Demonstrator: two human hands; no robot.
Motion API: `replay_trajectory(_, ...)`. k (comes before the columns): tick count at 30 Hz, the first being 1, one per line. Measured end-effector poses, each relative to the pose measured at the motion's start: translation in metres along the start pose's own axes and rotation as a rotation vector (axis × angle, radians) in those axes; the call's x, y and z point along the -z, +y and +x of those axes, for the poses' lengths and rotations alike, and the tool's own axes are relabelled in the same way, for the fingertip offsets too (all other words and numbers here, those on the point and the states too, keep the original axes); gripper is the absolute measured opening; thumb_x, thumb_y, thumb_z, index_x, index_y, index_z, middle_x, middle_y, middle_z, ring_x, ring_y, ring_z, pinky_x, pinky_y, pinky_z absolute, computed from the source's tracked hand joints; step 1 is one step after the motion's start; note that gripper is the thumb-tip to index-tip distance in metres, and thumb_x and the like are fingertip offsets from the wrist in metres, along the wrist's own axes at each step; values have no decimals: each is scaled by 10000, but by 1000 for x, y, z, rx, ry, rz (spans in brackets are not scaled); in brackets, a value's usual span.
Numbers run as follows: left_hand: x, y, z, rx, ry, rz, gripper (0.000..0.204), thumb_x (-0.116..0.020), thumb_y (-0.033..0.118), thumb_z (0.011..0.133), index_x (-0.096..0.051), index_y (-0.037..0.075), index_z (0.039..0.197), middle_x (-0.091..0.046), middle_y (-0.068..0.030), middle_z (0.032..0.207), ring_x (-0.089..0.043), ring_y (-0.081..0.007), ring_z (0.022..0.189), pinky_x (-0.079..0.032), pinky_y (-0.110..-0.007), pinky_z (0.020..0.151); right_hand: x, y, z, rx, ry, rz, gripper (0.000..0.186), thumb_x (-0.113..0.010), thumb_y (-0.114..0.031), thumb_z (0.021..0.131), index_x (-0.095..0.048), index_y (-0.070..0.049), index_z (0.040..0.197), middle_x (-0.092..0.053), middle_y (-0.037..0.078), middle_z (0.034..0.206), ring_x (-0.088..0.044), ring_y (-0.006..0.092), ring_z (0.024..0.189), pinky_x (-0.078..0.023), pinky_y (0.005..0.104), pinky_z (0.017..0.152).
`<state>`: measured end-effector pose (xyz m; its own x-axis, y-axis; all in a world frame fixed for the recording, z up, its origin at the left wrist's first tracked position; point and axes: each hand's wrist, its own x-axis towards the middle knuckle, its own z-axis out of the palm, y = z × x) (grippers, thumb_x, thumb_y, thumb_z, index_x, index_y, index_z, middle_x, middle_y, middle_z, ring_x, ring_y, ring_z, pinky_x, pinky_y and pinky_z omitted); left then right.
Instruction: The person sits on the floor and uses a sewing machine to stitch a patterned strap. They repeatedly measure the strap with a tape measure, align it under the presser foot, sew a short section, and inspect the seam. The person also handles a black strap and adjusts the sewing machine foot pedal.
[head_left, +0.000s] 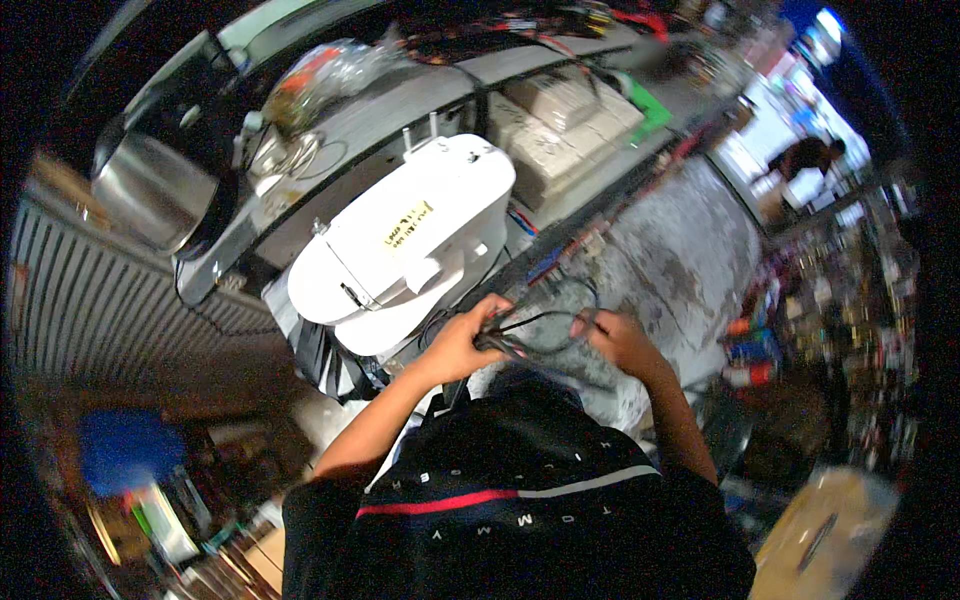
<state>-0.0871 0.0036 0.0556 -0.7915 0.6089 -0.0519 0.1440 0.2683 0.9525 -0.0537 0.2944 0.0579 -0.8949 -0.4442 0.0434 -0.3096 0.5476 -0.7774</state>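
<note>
A looped black cord (543,318) hangs between my hands in front of my chest. My left hand (466,343) is closed round a bunch of its strands. My right hand (618,342) pinches the far side of the loop, with motion blurring the fingertips. Just beyond my left hand a white sewing machine (410,235) stands at a slant, with two spool pins on its top and a yellow label with handwriting on it. Where the cord's ends lead is not visible.
Behind the machine, a grey shelf (390,105) carries a clear plastic bag (335,75), and wrapped pale packages (560,125) sit beside it. At left are a shiny metal pot (155,195) and a ribbed shutter (90,300). Stained grey floor (680,250) lies right; a blurred person (808,160) is far off.
</note>
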Motion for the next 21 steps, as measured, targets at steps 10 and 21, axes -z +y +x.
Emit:
replay_trajectory(10, -60, -1, 22, 20, 501, 32, 215, -701, 162, 688, -606, -6, 782, -589, -145, 698, -558, -274, 612, -422, -326, 577, 57, -48, 134, 641, -463, 104, 234, -557, -56, 782, -544, 13, 1005, -571, 144, 933, -562, 292, 937, -459, 373, 812)
replay_trajectory(21, -101, 17, -14, 252, 899, -62, 331, -615, 322, 860, -568, -6, 861, -572, -92, 786, -528, -180, 737, -437, -335, 669, 13, -128, 323, 876, -601, -541, 610, -513, -461, 872, -469, 53, 1198, -559, 239, 1114, -526, 363, 1069, -418, 408, 919)
